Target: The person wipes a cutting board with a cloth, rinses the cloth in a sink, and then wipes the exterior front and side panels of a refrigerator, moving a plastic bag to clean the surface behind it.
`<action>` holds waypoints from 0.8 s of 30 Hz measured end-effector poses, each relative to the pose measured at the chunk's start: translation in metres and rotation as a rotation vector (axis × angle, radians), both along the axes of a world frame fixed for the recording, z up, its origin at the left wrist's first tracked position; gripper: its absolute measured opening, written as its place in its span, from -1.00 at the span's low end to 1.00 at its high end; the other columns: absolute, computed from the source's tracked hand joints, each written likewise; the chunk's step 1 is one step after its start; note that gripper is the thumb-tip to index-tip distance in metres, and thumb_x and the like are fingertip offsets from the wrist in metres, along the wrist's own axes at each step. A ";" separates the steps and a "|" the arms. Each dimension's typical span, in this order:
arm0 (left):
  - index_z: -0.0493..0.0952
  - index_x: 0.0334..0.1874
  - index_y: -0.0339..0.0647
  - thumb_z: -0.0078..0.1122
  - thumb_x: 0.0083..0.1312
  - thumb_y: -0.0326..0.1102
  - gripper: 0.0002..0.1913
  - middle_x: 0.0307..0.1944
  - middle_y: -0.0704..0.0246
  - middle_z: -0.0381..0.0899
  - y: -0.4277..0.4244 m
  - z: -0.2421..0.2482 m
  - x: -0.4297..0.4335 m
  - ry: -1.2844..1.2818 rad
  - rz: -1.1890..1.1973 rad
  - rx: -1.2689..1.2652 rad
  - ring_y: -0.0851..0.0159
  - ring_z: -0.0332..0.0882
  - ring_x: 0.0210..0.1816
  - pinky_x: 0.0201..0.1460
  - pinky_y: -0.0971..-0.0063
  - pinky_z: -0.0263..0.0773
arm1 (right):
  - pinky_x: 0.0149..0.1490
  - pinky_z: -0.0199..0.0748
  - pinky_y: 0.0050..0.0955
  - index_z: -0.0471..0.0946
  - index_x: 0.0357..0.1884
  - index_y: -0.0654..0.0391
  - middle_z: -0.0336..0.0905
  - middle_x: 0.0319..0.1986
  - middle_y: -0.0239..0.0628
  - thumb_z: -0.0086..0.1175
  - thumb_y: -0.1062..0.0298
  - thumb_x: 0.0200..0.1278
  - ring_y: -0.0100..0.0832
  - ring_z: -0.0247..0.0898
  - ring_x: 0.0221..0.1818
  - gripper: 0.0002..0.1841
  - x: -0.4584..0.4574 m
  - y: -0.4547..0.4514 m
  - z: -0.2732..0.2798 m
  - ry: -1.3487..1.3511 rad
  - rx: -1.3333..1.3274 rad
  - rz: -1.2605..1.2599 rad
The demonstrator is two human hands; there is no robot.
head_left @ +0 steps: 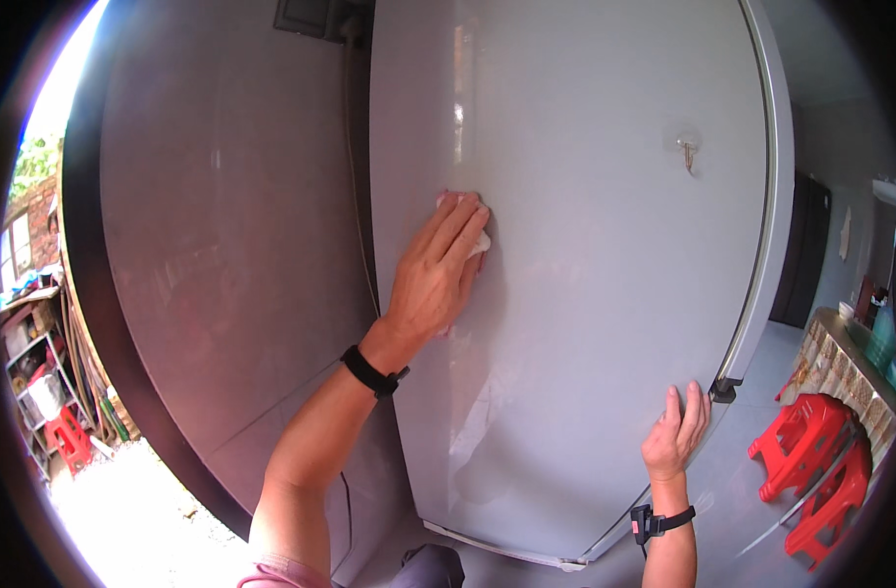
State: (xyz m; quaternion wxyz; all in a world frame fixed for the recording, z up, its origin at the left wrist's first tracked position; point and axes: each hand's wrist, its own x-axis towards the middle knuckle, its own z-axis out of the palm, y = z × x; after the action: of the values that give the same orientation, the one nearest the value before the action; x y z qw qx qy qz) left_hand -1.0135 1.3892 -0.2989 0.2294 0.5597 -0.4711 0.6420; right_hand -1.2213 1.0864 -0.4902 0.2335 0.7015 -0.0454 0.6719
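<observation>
My left hand (pixel 437 257) presses a folded white and pink cloth (pixel 483 241) flat against the pale grey side panel of a refrigerator (pixel 602 294). Most of the cloth is hidden under my palm and fingers. Lower down at the right, my right hand (pixel 675 434) rests its fingers against the panel's edge, holding nothing. Just beside those fingertips is a black hinge (pixel 725 389) at the door seam. A clear adhesive hook (pixel 687 151) is stuck high on the panel's right side.
A tiled wall (pixel 227 220) stands left of the refrigerator, with a cable (pixel 356 184) in the gap. Red plastic stools (pixel 808 441) stand at right beside a cloth-draped table (pixel 833 353). Outside at left are a metal shelf (pixel 40 397) and another red stool (pixel 71 439).
</observation>
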 end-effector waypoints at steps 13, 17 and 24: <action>0.43 0.22 -0.23 0.34 0.14 -0.29 -0.43 0.30 0.15 0.40 -0.056 -0.021 -0.048 -0.013 -0.242 0.227 0.06 0.31 0.37 0.40 0.16 0.22 | 0.32 0.20 0.15 0.39 0.21 0.26 0.23 0.26 0.12 -0.19 0.47 0.36 0.13 0.23 0.26 -0.61 -0.002 -0.004 -0.005 0.023 0.006 -0.035; 0.42 0.24 -0.18 0.29 0.19 -0.31 -0.47 0.30 0.24 0.40 -0.047 0.011 -0.023 -0.053 -0.165 0.134 0.16 0.30 0.38 0.41 0.16 0.18 | 0.36 0.12 0.17 0.37 0.23 0.28 0.20 0.28 0.14 -0.21 0.47 0.35 0.17 0.18 0.29 -0.59 -0.001 -0.001 -0.006 0.057 0.017 -0.044; 0.39 0.21 -0.23 0.19 0.22 -0.45 -0.53 0.24 0.18 0.42 -0.046 0.075 -0.020 0.028 -0.239 -0.137 0.09 0.32 0.35 0.32 0.09 0.24 | 0.36 0.12 0.16 0.38 0.21 0.30 0.21 0.27 0.17 -0.22 0.48 0.35 0.18 0.17 0.29 -0.60 0.000 0.001 -0.006 0.043 0.033 -0.017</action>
State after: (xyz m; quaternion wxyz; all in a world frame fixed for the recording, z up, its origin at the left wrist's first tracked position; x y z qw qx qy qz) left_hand -1.0335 1.3433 -0.2241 0.3483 0.4915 -0.4861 0.6331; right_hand -1.2208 1.0870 -0.4963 0.2285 0.7191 -0.0577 0.6537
